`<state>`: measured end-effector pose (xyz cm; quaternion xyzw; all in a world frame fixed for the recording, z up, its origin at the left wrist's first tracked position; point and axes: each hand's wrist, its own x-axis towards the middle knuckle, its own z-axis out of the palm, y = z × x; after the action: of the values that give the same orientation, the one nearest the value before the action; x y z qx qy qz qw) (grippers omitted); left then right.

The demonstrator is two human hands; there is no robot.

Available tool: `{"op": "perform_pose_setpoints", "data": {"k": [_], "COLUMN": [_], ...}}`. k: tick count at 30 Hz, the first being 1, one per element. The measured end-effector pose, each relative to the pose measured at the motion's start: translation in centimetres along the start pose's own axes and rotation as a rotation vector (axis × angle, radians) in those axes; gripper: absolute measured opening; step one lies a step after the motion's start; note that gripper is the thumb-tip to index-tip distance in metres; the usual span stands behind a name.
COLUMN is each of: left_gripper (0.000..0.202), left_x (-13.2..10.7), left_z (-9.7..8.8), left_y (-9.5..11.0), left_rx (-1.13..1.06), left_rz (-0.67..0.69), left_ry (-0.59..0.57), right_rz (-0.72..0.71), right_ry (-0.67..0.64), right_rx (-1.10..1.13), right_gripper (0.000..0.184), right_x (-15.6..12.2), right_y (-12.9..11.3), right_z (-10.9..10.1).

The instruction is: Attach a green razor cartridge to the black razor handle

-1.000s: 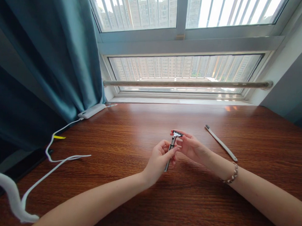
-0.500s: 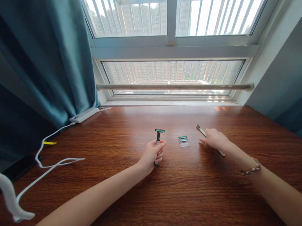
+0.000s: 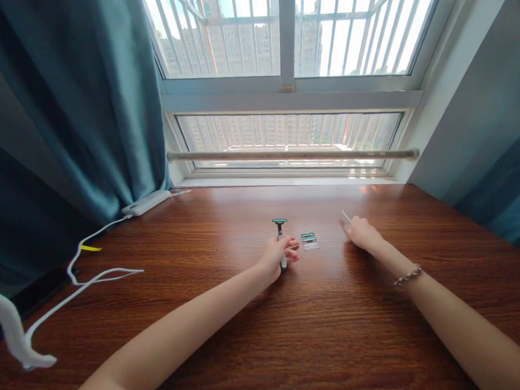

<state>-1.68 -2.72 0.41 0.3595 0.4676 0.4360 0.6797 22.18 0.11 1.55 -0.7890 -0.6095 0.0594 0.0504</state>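
My left hand (image 3: 277,258) is closed loosely on a razor (image 3: 280,239), its thumb and palm at the grey handle and some fingers spread to the right. The razor's head, with a green strip, points away from me. Just right of that hand lies a clear plastic holder (image 3: 312,246) with green-striped razor cartridges in it. My right hand (image 3: 362,233), smeared a little by motion, is closed on a slim pale stick (image 3: 346,216). Only the stick's far end shows; my fingers hide the rest, so its kind is unclear.
A wooden table (image 3: 219,337) reaches to the window. At the left are a white power strip (image 3: 146,203) by the curtain (image 3: 129,126), a white cable (image 3: 74,250), a yellow strip (image 3: 91,248) and a curved white object (image 3: 10,328). A rail (image 3: 287,156) crosses the window.
My left hand has moved slightly right with the razor, and its fingers have loosened. The stick's near end no longer shows below my right hand, and its far part has tilted. The view has shifted.
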Motion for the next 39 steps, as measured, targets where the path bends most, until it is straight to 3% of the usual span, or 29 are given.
{"op": "perform_pose_setpoints", "data": {"k": [5, 10, 15, 19, 24, 34, 39], "left_gripper": [0.014, 0.013, 0.014, 0.015, 0.017, 0.023, 0.027], "left_x": [1.0, 1.5, 1.2, 1.1, 1.3, 1.2, 0.8], "left_z": [1.2, 0.9, 0.5, 0.6, 0.5, 0.5, 0.3], "left_y": [-0.6, -1.0, -1.1, -1.5, -1.8, -2.0, -1.9], "left_rx": [-0.010, -0.006, 0.000, 0.015, 0.023, 0.027, 0.064], "left_rz": [0.001, 0.015, 0.032, 0.072, 0.083, 0.120, 0.164], "left_ry": [0.015, -0.050, -0.083, -0.083, -0.084, -0.118, -0.151], "right_rz": [-0.110, -0.168, -0.154, -0.132, -0.039, 0.361, 0.474], "right_ry": [0.036, 0.077, 0.103, 0.145, 0.221, 0.282, 0.260], "right_rx": [0.083, 0.122, 0.129, 0.131, 0.104, 0.064, 0.094], "right_gripper": [0.026, 0.046, 0.039, 0.035, 0.041, 0.056, 0.066], "right_x": [-3.2, -5.5, -5.2, -4.9, -4.2, -0.7, -0.4], "right_y": [-4.1, -7.2, -8.1, -7.3, -2.5, 15.0, 18.8], "right_z": [0.5, 1.6, 2.7, 2.8, 1.5, -0.1, 0.2]}}
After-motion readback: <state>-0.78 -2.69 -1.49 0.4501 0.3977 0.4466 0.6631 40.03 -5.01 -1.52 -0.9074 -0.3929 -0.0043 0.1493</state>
